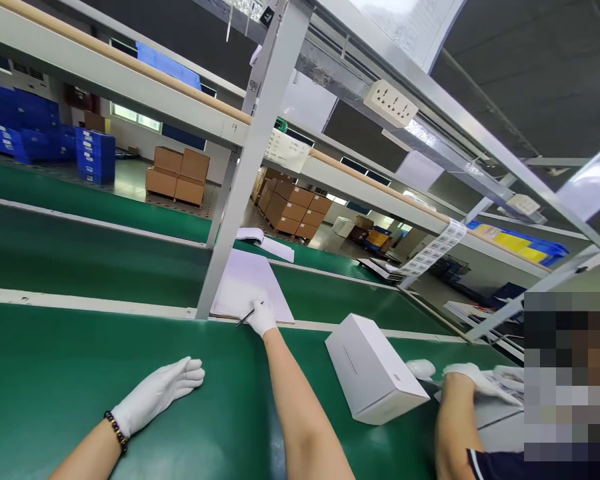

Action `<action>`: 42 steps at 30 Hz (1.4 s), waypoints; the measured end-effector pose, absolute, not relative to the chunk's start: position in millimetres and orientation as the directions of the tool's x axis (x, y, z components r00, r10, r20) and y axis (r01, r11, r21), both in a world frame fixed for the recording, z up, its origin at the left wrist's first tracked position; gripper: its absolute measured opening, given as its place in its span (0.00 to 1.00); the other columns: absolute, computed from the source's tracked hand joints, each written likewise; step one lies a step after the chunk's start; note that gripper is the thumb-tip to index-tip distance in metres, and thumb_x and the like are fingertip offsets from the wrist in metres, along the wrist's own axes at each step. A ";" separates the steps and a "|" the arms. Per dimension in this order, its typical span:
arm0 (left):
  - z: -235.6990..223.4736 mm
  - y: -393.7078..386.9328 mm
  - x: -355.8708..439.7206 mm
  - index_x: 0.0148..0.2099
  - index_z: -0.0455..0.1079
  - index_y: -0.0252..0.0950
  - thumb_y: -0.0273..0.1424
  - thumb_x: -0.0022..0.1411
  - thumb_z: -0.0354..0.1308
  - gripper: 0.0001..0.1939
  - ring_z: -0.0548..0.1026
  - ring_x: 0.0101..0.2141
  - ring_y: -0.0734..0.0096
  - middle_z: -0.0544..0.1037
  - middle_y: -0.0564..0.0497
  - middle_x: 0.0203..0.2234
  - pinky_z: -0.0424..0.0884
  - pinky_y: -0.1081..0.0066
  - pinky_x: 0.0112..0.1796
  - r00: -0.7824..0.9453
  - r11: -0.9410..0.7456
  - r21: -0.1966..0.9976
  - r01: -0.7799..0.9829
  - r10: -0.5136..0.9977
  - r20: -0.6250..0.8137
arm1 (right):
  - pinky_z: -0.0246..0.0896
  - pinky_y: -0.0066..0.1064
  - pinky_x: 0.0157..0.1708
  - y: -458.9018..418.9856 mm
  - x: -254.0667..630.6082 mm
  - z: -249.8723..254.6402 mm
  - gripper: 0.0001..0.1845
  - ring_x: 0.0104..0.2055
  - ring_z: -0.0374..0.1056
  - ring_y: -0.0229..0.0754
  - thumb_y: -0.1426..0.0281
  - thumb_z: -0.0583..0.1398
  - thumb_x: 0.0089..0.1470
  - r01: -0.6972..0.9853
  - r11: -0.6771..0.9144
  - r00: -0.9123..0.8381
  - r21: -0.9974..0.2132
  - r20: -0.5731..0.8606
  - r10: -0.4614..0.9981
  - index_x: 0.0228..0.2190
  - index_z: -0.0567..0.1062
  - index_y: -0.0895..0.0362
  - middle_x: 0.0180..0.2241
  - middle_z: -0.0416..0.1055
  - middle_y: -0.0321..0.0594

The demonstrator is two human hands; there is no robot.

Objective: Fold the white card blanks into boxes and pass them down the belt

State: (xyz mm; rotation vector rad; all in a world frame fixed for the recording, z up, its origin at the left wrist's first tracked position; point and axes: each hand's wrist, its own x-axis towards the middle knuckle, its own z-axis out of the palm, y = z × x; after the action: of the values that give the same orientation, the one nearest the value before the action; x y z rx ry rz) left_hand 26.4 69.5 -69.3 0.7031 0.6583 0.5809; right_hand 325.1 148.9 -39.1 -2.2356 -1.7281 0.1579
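My left hand (157, 393), in a white glove with a bead bracelet at the wrist, lies flat and open on the green belt (55, 373), holding nothing. My right hand (261, 317), also gloved, reaches far forward and is closed round a dark pen (247, 316), its tip by a white sheet on a clipboard (250, 283). A closed white box (373, 370) lies on the belt to the right of my right arm.
A grey upright post (240, 173) stands just left of the clipboard. A co-worker's gloved hands (480, 381) handle printed sheets at the right, beside the white box. Cardboard cartons (177, 175) and blue bins (95, 155) stand in the background. A strip of labels (433, 250) hangs from the shelf.
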 end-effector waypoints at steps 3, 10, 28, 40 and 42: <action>-67.2 68.9 27.3 0.47 0.75 0.31 0.52 0.42 0.70 0.36 0.72 0.53 0.49 0.78 0.36 0.47 0.63 0.59 0.58 0.643 0.626 0.736 -0.259 0.680 -0.353 | 0.66 0.43 0.46 156.6 339.0 -41.6 0.18 0.45 0.68 0.44 0.61 0.60 0.60 0.928 -0.260 0.264 -0.267 -0.021 0.964 0.47 0.71 0.58 0.46 0.69 0.43; -68.7 68.4 28.5 0.46 0.75 0.29 0.51 0.42 0.70 0.35 0.74 0.51 0.50 0.79 0.36 0.43 0.63 0.59 0.57 0.631 0.623 0.729 -0.284 0.693 -0.347 | 0.68 0.40 0.42 164.5 351.4 -37.8 0.16 0.41 0.69 0.42 0.60 0.59 0.61 0.917 -0.289 0.279 -0.274 -0.075 0.957 0.44 0.72 0.59 0.42 0.71 0.41; -74.0 67.5 26.4 0.46 0.74 0.31 0.52 0.45 0.69 0.33 0.74 0.51 0.52 0.80 0.38 0.44 0.63 0.59 0.57 0.639 0.597 0.748 -0.290 0.703 -0.313 | 0.63 0.40 0.49 36.3 291.0 -59.2 0.22 0.47 0.69 0.48 0.54 0.49 0.57 0.536 0.009 0.661 -0.844 0.426 0.617 0.43 0.64 0.59 0.44 0.71 0.52; -72.4 63.5 29.2 0.45 0.75 0.31 0.52 0.44 0.69 0.34 0.76 0.47 0.55 0.81 0.40 0.41 0.65 0.60 0.55 0.597 0.565 0.778 -0.275 0.735 -0.323 | 0.70 0.36 0.38 23.3 248.2 -92.7 0.17 0.37 0.75 0.49 0.57 0.60 0.46 0.390 0.046 0.286 -0.920 0.168 0.943 0.36 0.73 0.55 0.36 0.79 0.46; -71.9 62.5 28.8 0.44 0.75 0.30 0.53 0.43 0.70 0.34 0.76 0.47 0.54 0.81 0.40 0.40 0.66 0.59 0.54 0.590 0.561 0.780 -0.277 0.740 -0.323 | 0.69 0.37 0.39 21.9 250.4 -92.6 0.19 0.39 0.75 0.50 0.57 0.60 0.47 0.387 0.031 0.272 -0.922 0.146 0.951 0.37 0.73 0.56 0.38 0.78 0.48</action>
State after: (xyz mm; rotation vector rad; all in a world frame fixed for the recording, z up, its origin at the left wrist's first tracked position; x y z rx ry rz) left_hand 28.8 62.5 -71.9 0.7478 0.7025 0.6606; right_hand 250.4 21.9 -92.6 -1.5397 -1.2864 0.7067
